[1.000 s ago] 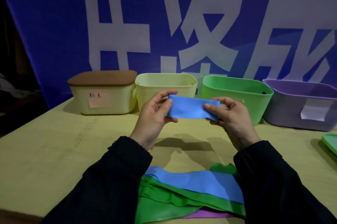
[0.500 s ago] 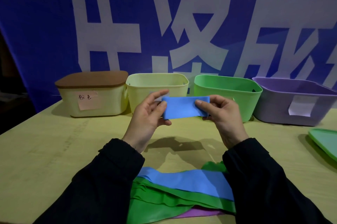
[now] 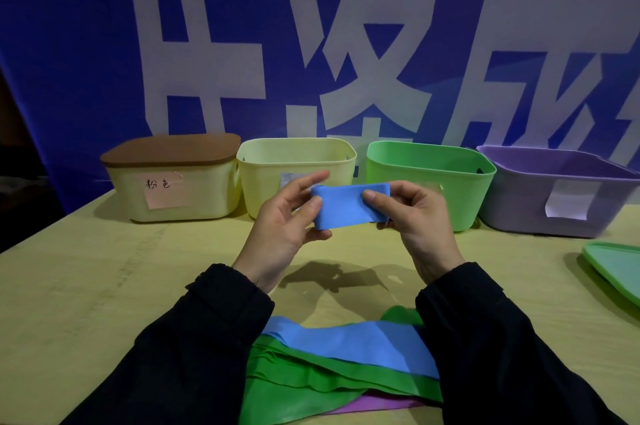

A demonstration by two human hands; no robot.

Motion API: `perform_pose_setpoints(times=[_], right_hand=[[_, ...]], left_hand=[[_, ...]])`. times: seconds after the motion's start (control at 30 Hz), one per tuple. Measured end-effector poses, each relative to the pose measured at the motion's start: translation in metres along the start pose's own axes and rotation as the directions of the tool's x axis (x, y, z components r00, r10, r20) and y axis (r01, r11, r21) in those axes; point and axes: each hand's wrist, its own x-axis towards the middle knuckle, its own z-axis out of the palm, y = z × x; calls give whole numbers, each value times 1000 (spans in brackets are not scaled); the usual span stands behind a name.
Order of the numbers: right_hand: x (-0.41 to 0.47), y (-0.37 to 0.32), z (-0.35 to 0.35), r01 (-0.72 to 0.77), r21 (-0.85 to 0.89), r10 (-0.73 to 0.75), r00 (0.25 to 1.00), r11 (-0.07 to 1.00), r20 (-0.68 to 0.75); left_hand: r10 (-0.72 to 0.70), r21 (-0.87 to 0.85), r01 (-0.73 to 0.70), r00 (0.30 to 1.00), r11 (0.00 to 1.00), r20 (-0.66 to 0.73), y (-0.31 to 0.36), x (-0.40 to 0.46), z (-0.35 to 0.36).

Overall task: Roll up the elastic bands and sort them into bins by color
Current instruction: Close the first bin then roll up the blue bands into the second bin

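Note:
A folded blue elastic band (image 3: 343, 206) is held up above the table between both hands. My left hand (image 3: 284, 220) pinches its left end between thumb and fingers. My right hand (image 3: 412, 216) grips its right end, thumb on the front. Near the table's front edge lies a pile of flat bands: a blue band (image 3: 360, 341) on top, green bands (image 3: 301, 386) under it, a purple band (image 3: 377, 404) at the bottom. Behind stand four bins: a lidded cream bin (image 3: 173, 196) with a pink label, an open yellow bin (image 3: 266, 178), a green bin (image 3: 460, 189), a purple bin (image 3: 519, 203).
A green lid (image 3: 616, 268) lies on the wooden table (image 3: 86, 286) at the right edge. A blue banner with large white characters (image 3: 346, 43) hangs behind the bins. My dark sleeves cover part of the band pile.
The hands have come closer together and the held blue band looks shorter and thicker. The view has shifted slightly, so the bins sit further left in frame.

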Motion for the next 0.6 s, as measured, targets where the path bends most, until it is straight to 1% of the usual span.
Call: perform_pose_setpoints(times=[0.1,0.2,0.33,0.47,0.6], right_hand=[[-1,1,3,-10,-2,10,1000,1000,11],[-1,1,4,-11,6,11,1000,1000,14],[-1,0,4,-21,27,20,999,999,27],[-2,1,5,-15,3,15,999,1000,31],[-4,2,7,-7,-28,8,998,1000,54]], left_hand=[[20,-9,-20,1000,1000,1,3,-1,1],[69,46,-68,997,997,-27,4,0,1],[45,4,-45,999,999,-23,3,-1,2],[43,-2,-43,999,999,22,2,-3,3],[41,-25,-40,999,999,17,4,-4,4]])
